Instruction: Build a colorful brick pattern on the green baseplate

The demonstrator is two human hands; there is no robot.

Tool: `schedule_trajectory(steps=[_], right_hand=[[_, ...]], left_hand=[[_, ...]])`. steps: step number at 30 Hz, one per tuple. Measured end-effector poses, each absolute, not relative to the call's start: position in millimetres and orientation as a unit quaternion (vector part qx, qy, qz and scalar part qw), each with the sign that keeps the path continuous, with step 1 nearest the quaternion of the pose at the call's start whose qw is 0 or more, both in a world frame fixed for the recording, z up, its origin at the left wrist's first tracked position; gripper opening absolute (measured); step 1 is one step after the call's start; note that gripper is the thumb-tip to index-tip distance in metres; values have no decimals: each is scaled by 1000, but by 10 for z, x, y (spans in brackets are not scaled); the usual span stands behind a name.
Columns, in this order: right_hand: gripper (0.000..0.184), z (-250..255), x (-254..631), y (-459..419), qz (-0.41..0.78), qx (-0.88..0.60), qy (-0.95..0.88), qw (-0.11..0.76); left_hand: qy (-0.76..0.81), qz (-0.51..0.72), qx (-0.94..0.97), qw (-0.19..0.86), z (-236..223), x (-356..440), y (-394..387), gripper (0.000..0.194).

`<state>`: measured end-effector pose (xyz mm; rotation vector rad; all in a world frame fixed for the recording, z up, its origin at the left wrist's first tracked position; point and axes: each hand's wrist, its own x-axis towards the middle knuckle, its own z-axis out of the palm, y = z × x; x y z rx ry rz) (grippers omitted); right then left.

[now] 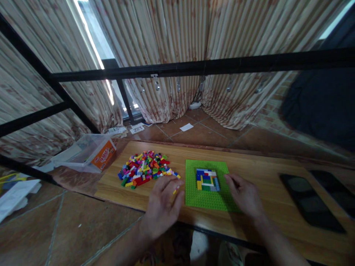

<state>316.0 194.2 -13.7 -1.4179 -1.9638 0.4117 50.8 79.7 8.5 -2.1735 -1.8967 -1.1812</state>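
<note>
Small toy bricks (176, 190), yellow and pale, show between the thumb and curled fingers of my left hand (163, 203). That hand is over the table, between the brick pile and the left edge of a green baseplate (191, 197). A low rectangular build of blue, white, red, yellow, green and light blue bricks (207, 181) sits near the middle of the plate. At the plate's right edge, my right hand (245, 194) has its fingers pinched together. Whatever those fingertips may hold is hidden.
A pile of mixed loose bricks (146, 166) lies left on the wooden table (172, 153). Two dark flat devices (310, 201) rest at the right. Beyond the left end stands a clear plastic box (83, 153) with an orange label. A black metal rail (194, 68) crosses behind.
</note>
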Motion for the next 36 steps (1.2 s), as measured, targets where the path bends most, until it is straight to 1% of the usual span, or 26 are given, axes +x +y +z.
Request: schedule_trajectory(steps=[6,11,15,19,21,25,30,36], right_hand=[[44,-141,3169,1965,154,-550,-755,322],[44,-191,3165,2004,153,-540,-763,320],[43,-192,3143,2006,161,-539,-762,321],[42,-165,3117,1987,189,-548,-746,329],[41,-156,3102,1981,224,-547,-731,341],[38,-169,3076,1997,313,-507,-717,362],[35,-234,3096,2085,356,-477,-717,363],[29,-316,3096,2195,364,-476,-725,339]], left_hand=[[-672,-257,-694,28,-186,281,1024,20],[-693,-224,-685,19,-231,266,1074,12],[-696,-225,-682,5,-200,299,1076,12],[-672,-263,-692,-13,-90,435,1148,14],[-656,-266,-705,-38,-10,587,1245,13],[-620,-233,-744,-91,82,990,1518,10],[-589,-245,-762,-110,-10,1355,1777,10],[-599,-249,-752,-114,-147,1411,1872,11]])
